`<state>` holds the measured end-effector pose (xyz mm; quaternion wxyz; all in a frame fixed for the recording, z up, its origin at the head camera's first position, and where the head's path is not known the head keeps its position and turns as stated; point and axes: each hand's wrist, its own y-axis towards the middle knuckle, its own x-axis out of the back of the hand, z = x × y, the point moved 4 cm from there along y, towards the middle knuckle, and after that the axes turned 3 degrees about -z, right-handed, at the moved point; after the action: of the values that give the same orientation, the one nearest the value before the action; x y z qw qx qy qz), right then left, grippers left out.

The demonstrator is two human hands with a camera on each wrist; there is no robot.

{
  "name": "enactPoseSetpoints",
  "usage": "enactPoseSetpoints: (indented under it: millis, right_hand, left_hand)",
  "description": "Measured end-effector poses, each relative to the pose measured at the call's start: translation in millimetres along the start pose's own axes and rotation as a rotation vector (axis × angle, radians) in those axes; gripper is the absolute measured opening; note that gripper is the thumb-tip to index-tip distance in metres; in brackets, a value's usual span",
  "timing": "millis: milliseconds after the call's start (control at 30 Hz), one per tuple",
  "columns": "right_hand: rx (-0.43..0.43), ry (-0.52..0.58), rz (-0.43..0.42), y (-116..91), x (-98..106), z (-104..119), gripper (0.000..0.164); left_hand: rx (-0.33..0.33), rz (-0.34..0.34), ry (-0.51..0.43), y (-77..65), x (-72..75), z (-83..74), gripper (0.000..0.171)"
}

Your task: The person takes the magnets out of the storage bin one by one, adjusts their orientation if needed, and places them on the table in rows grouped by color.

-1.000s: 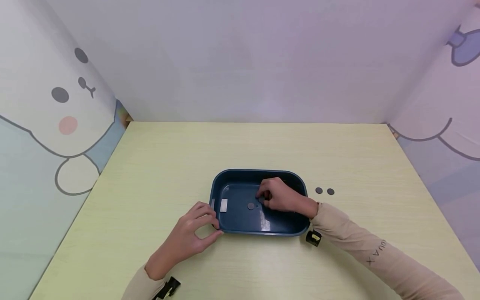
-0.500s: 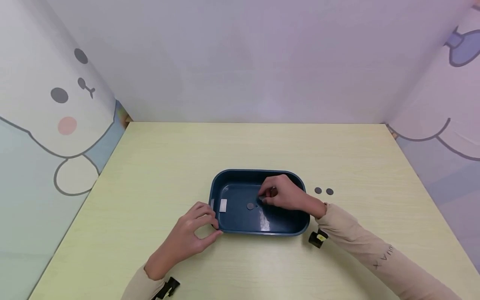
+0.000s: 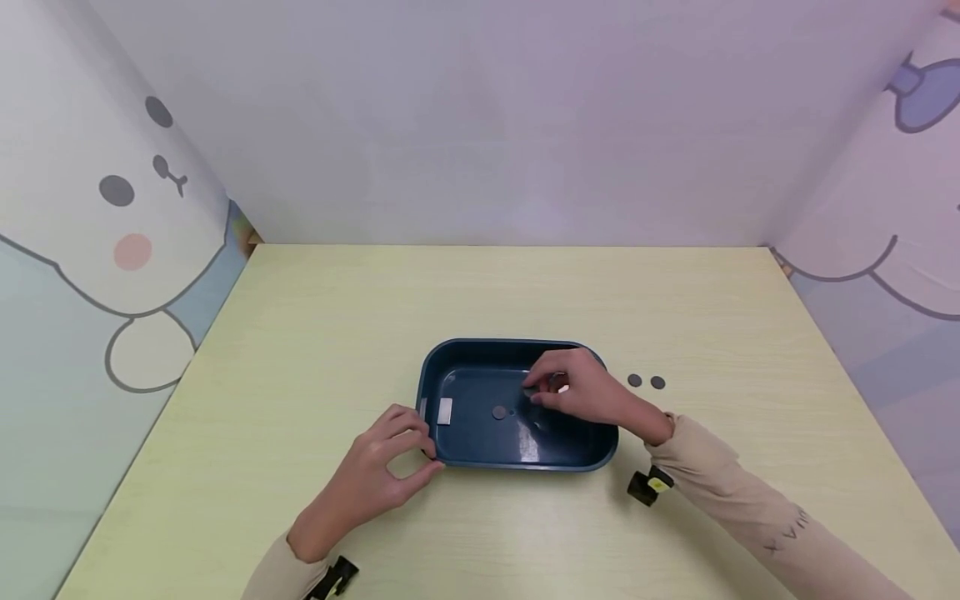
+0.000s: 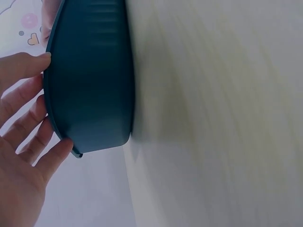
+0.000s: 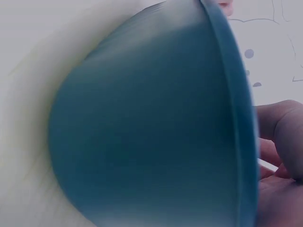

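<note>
Right hand (image 3: 577, 392) moved slightly right over the dark-blue rectangular plastic tray (image 3: 480, 467), small dark-grey round disc (image 3: 528, 392) with it.
Narrow pinch: disc sits between thumb and fingertips, left end of the hand; clearance to tray floor, can't tell. Second dark-grey disc (image 3: 498, 412) flat on tray floor, near-left of grip. Left hand (image 3: 382, 462) holds tray's near-left rim, thumb and fingers.
</note>
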<state>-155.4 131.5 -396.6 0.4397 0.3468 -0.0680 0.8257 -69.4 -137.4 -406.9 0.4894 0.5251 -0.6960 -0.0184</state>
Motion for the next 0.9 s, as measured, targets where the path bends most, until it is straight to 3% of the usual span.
enactPoseSetpoints:
  millis: [900]
  right_hand:
    - [-0.075, 0.043, -0.075, -21, 22, 6, 0.018]
  left_hand:
    - [0.008, 0.005, 0.007, -0.2, -0.6, 0.4, 0.015]
